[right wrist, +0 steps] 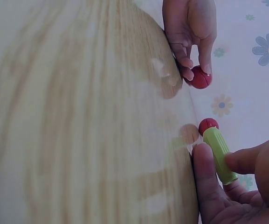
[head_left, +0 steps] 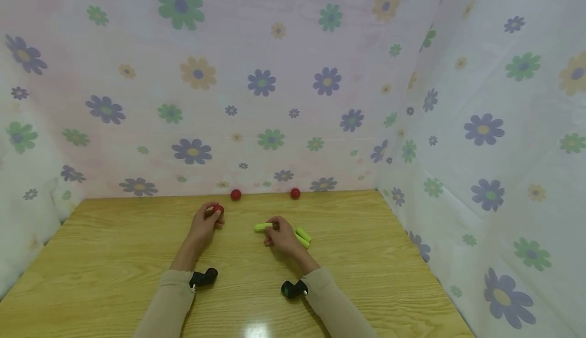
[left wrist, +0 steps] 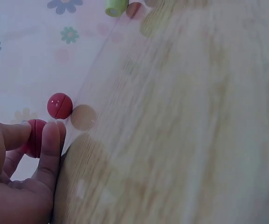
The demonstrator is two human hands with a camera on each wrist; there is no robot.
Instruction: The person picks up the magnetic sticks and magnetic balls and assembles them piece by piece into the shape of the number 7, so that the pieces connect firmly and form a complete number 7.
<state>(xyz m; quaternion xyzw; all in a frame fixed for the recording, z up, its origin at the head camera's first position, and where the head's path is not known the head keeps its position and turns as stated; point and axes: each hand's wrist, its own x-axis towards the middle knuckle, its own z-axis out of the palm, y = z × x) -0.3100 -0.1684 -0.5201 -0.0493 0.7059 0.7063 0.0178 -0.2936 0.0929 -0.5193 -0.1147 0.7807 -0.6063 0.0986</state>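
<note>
My left hand [head_left: 204, 224] pinches a small red ball [left wrist: 35, 138] between thumb and fingers, low over the wooden table. In the left wrist view a seam line runs round the ball. My right hand [head_left: 281, 236] holds a light-green ribbed stick [right wrist: 219, 155] by one end, its other end pointing left toward the left hand. Beyond the hands, a second red ball [head_left: 235, 194] lies near the table's back edge, and a third red ball [head_left: 295, 193] lies to its right. Two more green sticks [head_left: 303, 235] lie just right of the right hand, partly hidden by it.
The wooden table [head_left: 114, 256] reaches back to a flower-printed cloth [head_left: 302, 140], which also hangs along both sides. A black wrist device [head_left: 203, 278] sits at the left cuff and another black device [head_left: 293, 289] at the right cuff.
</note>
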